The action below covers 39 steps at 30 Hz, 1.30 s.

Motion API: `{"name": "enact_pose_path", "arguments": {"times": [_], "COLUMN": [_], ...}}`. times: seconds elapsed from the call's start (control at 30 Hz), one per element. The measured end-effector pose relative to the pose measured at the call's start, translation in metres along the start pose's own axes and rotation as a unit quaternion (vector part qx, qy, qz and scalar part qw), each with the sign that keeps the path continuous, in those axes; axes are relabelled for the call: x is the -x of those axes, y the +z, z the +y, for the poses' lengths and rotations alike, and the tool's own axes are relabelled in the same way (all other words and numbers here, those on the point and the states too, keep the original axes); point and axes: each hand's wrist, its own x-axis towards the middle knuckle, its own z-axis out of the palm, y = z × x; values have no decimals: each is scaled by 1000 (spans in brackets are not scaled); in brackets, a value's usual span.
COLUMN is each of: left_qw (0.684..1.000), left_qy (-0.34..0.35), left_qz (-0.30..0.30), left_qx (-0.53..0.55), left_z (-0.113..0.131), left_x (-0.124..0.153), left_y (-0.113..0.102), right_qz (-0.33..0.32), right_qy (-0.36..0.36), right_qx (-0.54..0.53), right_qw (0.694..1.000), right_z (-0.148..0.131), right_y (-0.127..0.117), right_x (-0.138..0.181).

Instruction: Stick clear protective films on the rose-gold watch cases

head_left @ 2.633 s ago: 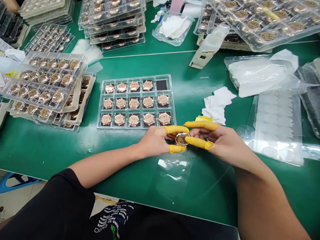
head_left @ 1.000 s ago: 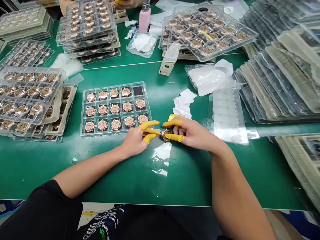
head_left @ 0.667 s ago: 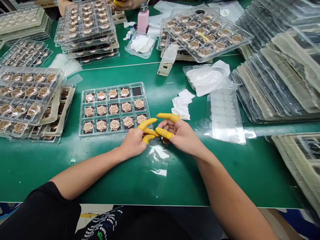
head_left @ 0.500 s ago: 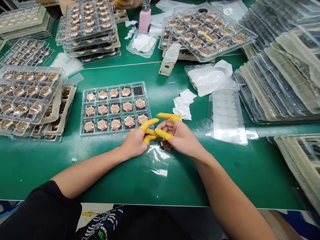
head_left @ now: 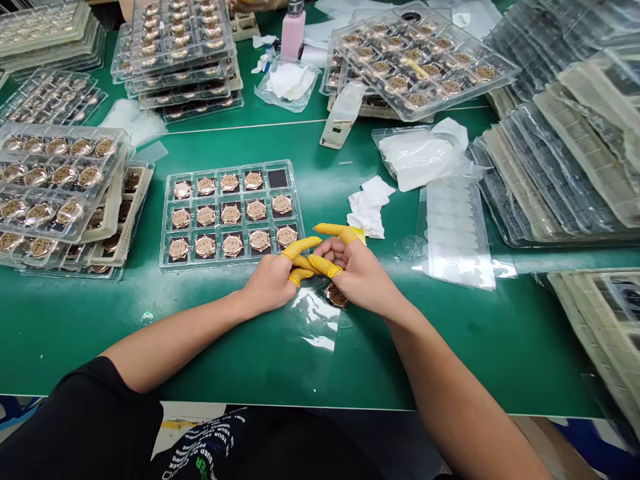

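Note:
My left hand (head_left: 275, 280) and my right hand (head_left: 353, 267) meet over the near middle of the table, both wearing yellow finger cots. Left thumb and fingers are pinched together, touching the right thumb's tip. On the right hand the index finger stretches forward while other fingers curl; whatever lies between the fingertips is too small to make out. Partly hidden below the right thumb is a rose-gold watch case (head_left: 336, 295), beside a clear plastic film (head_left: 316, 323). Left of the hands, a clear tray (head_left: 210, 261) holds several watch cases, backs up, with one vacant pocket (head_left: 277, 179) at its far right corner.
Stacked trays of watch cases (head_left: 55, 180) stand at left, with more stacks (head_left: 175, 60) behind. Tilted tray stacks (head_left: 565, 147) crowd the right. White wipes (head_left: 369, 207), a sheet of clear film stickers (head_left: 455, 233) and a pink bottle (head_left: 293, 33) lie beyond my hands.
The hands keep nearly the same pose, fingertips together. The watch case below the right thumb shows slightly farther right and nearer to me. The whole view has shifted a little.

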Motion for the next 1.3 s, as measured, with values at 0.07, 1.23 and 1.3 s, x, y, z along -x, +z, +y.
{"name": "enact_pose_path", "arguments": {"times": [0.07,1.23,1.3], "left_qw": [1000,997,997], "left_qy": [1,24,24], "left_qz": [0,-29,-31], "left_qx": [6,-66,-66], "left_z": [-1,2,2], "left_x": [0,-3,-3], "left_y": [1,0,-1], "right_qz": [1,-3,-8], "right_qy": [-8,-29,-29], "right_qx": [5,0,-2], "right_qw": [1000,1000,1000], "right_z": [1,7,6], "right_y": [1,2,1], "right_x": [1,1,1]}}
